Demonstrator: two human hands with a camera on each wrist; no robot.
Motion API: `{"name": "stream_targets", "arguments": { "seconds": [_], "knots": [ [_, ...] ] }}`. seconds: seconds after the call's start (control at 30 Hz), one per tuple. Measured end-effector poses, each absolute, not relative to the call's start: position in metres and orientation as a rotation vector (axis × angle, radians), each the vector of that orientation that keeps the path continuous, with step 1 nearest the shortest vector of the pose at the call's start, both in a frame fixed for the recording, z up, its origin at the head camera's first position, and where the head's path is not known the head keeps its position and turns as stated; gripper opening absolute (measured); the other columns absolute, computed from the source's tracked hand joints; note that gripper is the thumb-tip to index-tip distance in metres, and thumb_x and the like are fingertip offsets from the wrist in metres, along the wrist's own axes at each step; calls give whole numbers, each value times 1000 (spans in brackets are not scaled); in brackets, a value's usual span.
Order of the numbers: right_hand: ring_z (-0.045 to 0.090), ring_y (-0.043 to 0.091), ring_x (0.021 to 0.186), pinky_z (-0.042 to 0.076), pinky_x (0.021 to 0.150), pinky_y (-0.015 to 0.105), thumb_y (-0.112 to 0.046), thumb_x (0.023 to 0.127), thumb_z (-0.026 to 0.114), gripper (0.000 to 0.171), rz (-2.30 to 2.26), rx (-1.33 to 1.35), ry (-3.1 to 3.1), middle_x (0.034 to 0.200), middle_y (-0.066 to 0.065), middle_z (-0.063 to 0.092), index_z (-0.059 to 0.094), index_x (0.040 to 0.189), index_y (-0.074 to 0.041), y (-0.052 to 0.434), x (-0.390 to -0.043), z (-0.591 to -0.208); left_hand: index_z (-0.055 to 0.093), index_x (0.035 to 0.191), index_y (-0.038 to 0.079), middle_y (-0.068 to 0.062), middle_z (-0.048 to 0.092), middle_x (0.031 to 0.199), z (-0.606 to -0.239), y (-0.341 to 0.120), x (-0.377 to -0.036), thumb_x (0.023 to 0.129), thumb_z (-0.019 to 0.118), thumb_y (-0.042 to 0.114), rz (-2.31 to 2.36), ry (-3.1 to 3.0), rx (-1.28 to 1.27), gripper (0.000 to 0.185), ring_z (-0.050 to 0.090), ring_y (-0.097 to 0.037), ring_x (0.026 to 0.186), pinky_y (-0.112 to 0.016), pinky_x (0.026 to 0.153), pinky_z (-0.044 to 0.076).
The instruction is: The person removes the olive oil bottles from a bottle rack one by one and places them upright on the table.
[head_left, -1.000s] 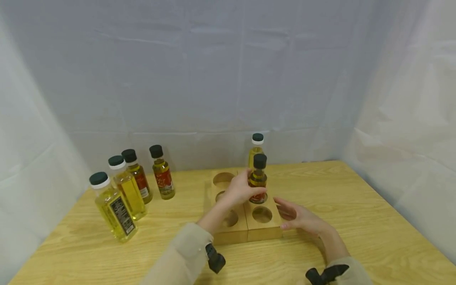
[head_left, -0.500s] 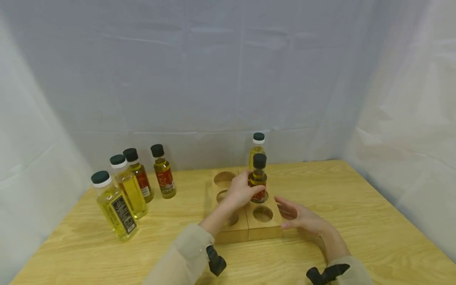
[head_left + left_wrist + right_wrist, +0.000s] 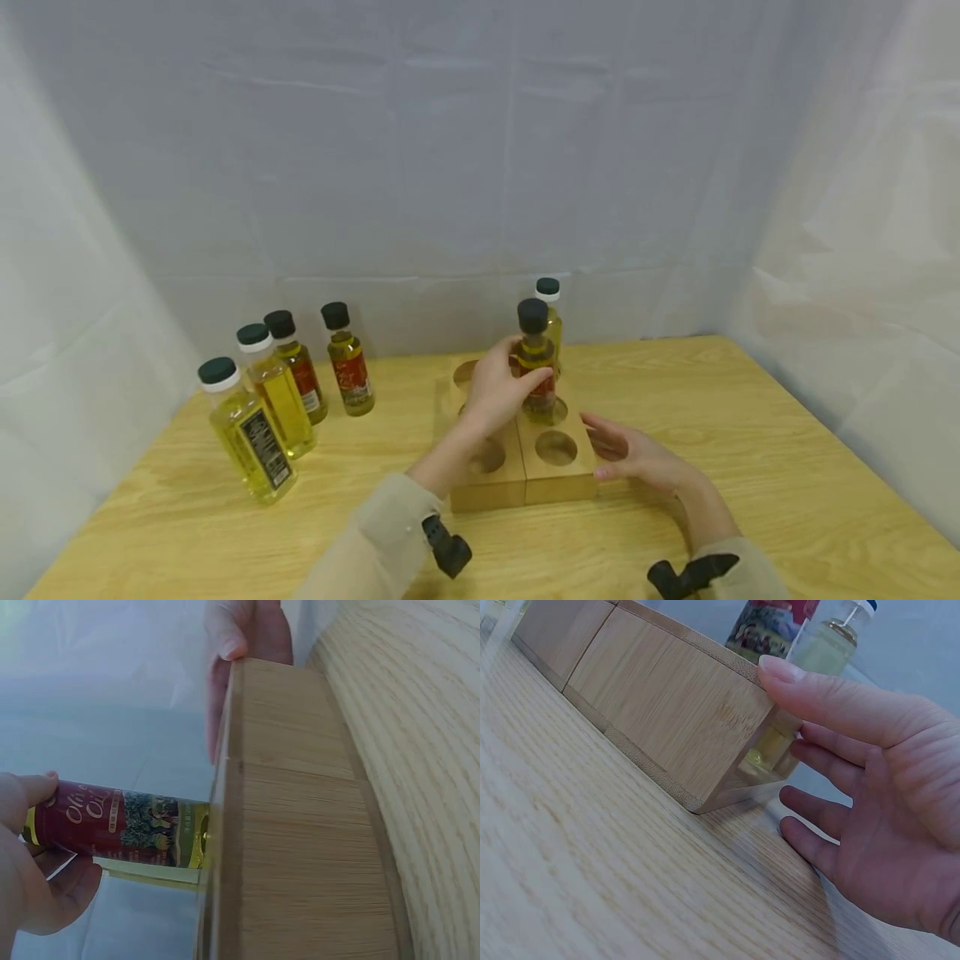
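Observation:
My left hand (image 3: 498, 392) grips a small olive oil bottle (image 3: 536, 357) with a black cap and red label, thumb and fingers around its body. It stands nearly upright, its lower end at the middle hole of the right wooden bottle rack (image 3: 561, 490). In the left wrist view the label (image 3: 112, 825) faces the camera and the bottle's base meets the rack top. My right hand (image 3: 637, 458) rests at that rack's front right corner. In the right wrist view its thumb lies at the top edge, the other fingers extended loosely beside the open side.
A taller bottle (image 3: 555, 325) with a green cap stands in the right rack's back hole. The left rack (image 3: 487, 497) adjoins it. On the left of the table stand two clear oil bottles (image 3: 251, 442) (image 3: 285, 408) and two red-labelled ones (image 3: 303, 379) (image 3: 351, 375).
My left hand has raised the red-labelled bottle and shifted it slightly left, and more of its lower body shows above the hole. The right hand stays at the rack corner.

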State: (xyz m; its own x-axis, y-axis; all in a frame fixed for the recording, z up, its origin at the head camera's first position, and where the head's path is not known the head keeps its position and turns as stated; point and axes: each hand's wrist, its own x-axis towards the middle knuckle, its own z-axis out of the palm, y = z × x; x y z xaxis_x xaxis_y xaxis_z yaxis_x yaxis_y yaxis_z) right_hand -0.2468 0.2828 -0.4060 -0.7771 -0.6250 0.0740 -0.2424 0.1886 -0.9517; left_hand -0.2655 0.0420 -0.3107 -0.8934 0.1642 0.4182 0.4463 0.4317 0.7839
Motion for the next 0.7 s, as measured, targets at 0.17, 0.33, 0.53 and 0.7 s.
{"name": "stream_targets", "arguments": {
  "seconds": [0.17, 0.33, 0.53, 0.7],
  "knots": [
    [12, 47, 134, 16, 106, 54, -10, 86, 66, 85, -1614, -836, 2136, 148, 31, 7, 7, 144, 8, 283, -246, -404, 54, 123, 7, -6, 61, 103, -299, 33, -265, 82, 72, 24, -1522, -2305, -464, 48, 57, -18, 89, -30, 70, 49],
    [11, 47, 134, 16, 106, 54, -9, 86, 65, 85, -1614, -844, 2129, 148, 31, 6, 7, 145, 8, 283, -246, -406, 55, 120, 8, -8, 60, 101, -289, 18, -267, 83, 71, 24, -1546, -2222, -432, 44, 57, -22, 88, -35, 71, 50],
    [11, 48, 133, 16, 105, 54, -11, 86, 65, 84, -1618, -852, 2122, 148, 32, 6, 7, 144, 9, 283, -246, -406, 52, 125, 6, -11, 59, 107, -285, -7, -269, 84, 69, 25, -1546, -2199, -366, 48, 57, -25, 91, -38, 76, 50],
    [10, 47, 133, 16, 105, 54, -11, 87, 65, 84, -1617, -853, 2118, 148, 32, 6, 7, 144, 9, 284, -246, -406, 49, 128, 5, -13, 57, 111, -286, -32, -270, 86, 68, 25, -1562, -2211, -299, 50, 56, -27, 94, -40, 77, 50]
  ]
}}
